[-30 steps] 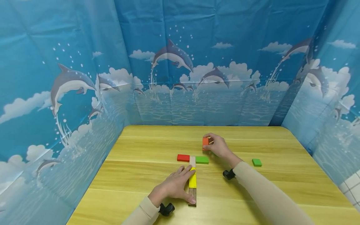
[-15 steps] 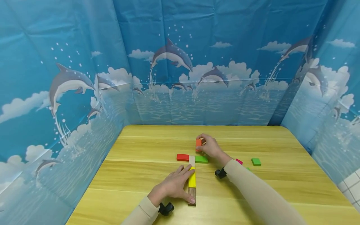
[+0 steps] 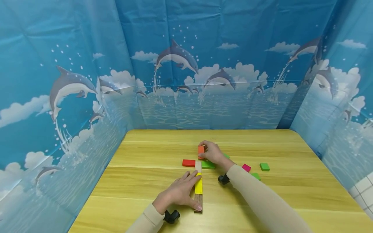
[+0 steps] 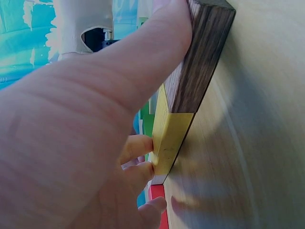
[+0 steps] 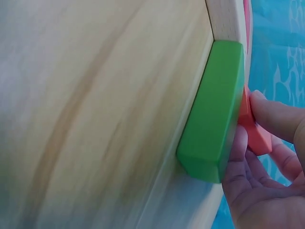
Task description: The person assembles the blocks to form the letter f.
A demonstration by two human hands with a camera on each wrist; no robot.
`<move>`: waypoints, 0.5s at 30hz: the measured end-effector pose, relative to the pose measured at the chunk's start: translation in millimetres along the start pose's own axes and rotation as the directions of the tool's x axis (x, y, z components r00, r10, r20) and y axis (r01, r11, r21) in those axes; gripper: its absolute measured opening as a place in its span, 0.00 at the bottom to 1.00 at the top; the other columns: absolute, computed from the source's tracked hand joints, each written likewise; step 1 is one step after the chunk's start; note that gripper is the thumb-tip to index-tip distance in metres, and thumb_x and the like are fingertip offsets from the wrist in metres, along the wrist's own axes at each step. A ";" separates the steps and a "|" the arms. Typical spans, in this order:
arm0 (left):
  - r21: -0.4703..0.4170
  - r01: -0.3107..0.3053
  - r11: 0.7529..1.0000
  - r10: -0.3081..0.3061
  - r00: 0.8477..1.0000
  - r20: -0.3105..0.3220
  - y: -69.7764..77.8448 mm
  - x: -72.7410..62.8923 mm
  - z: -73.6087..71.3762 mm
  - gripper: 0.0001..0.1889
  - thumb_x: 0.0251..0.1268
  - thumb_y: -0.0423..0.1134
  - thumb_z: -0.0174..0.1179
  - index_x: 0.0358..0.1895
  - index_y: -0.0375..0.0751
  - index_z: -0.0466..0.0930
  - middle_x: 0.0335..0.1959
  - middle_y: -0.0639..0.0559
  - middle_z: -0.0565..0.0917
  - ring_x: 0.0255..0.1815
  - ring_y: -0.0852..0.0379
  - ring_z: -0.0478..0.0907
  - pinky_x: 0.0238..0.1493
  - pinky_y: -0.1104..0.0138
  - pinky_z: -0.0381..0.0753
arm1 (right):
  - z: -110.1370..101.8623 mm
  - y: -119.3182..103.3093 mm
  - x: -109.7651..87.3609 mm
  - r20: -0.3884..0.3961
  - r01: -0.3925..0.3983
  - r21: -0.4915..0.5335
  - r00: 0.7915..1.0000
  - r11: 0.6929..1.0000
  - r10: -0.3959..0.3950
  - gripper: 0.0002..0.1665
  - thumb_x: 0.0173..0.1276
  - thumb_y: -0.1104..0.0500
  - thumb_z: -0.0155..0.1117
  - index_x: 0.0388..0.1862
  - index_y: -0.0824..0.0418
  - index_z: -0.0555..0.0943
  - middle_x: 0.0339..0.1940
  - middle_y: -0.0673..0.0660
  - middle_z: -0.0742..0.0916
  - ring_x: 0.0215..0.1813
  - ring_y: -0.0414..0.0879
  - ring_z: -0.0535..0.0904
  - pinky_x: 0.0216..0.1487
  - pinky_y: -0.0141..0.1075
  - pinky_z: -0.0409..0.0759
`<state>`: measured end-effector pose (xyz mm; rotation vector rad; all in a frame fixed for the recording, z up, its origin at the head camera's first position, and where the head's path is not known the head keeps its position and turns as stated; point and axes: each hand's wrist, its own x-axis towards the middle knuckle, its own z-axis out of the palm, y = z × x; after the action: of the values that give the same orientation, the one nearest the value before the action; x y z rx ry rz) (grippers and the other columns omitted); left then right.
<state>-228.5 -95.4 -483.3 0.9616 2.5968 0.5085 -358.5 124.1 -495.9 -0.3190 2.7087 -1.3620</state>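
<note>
Tabletop (image 3: 128,194): yellowish wood-grain, far corners rounded. Blue curtain (image 3: 186,16) behind it, also L & R sides, w/ creases & a dk. vert. fold nr. the R rear corner. Print on it: leaping gray/white dolphins, incl. a lg. dolphin (image 3: 68,82) at L & another approx. ctr., plus white clouds (image 3: 242,70) & pale rippled water (image 3: 163,111) below. White tiles (image 3: 364,185), lower R edge, next to curtain.
</note>
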 end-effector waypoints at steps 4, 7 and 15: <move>-0.006 0.002 1.000 -0.002 1.000 -0.001 -0.4 -0.4 -0.2 0.61 0.45 0.71 0.72 0.82 0.51 0.53 0.83 0.52 0.47 0.81 0.42 0.44 0.71 0.39 0.58 | 3.2 -1.8 2.5 -0.015 0.007 -0.047 1.000 0.999 -0.008 0.27 0.66 0.61 0.73 0.63 0.60 0.78 0.48 0.56 0.83 0.40 0.48 0.79 0.39 0.40 0.81; -0.012 0.004 1.000 -0.004 1.000 0.000 -0.5 -0.4 -0.1 0.61 0.45 0.71 0.72 0.82 0.51 0.52 0.83 0.52 0.46 0.81 0.42 0.43 0.71 0.39 0.57 | 5.9 -1.7 4.1 -0.022 0.010 -0.056 1.000 0.998 -0.011 0.27 0.66 0.61 0.73 0.64 0.61 0.79 0.50 0.56 0.83 0.43 0.48 0.78 0.42 0.40 0.81; -0.011 0.003 1.000 -0.003 1.000 -0.001 1.0 -0.7 -0.9 0.61 0.44 0.71 0.72 0.81 0.51 0.53 0.83 0.52 0.47 0.81 0.41 0.43 0.71 0.38 0.57 | 9.3 -3.5 5.0 0.014 0.004 -0.085 1.000 0.996 -0.003 0.27 0.66 0.60 0.73 0.63 0.63 0.80 0.46 0.54 0.84 0.41 0.47 0.78 0.42 0.40 0.80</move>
<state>-227.9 -95.4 -482.0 0.9540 2.5935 0.5221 -361.2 113.7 -498.6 -0.3391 2.7617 -1.2427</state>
